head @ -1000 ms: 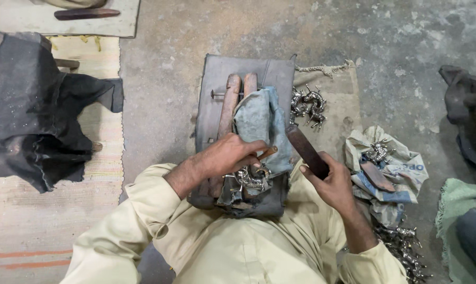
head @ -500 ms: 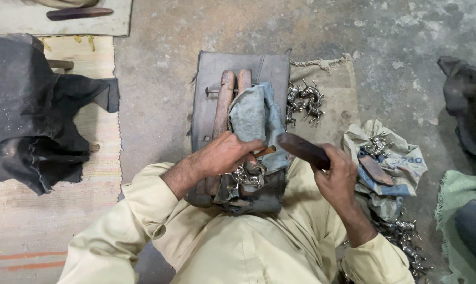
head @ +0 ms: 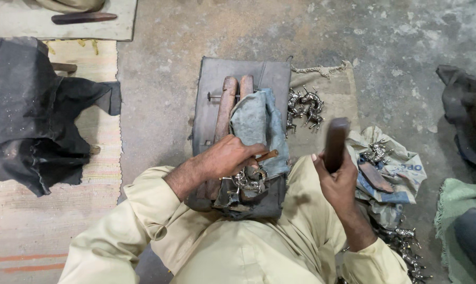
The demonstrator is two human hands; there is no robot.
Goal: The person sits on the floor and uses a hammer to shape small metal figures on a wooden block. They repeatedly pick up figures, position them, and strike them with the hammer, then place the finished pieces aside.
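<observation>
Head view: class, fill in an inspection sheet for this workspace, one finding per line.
Surface: bare concrete floor; grey pad in front of the person.
Job's things: metal piece on the pad; blue cloth beside it.
Clutter: small metal figures on sacking; more on paper; dark cloth on a mat.
Grippers: left hand presses a thin tool to the piece; right hand holds a dark block raised.
Cables: nothing seen.
Surroundings: green cloth at the right edge.

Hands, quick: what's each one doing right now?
Left hand: closed around a thin wooden-handled tool, pressed on the metal piece.
Right hand: closed on a dark wooden block, raised.
</observation>
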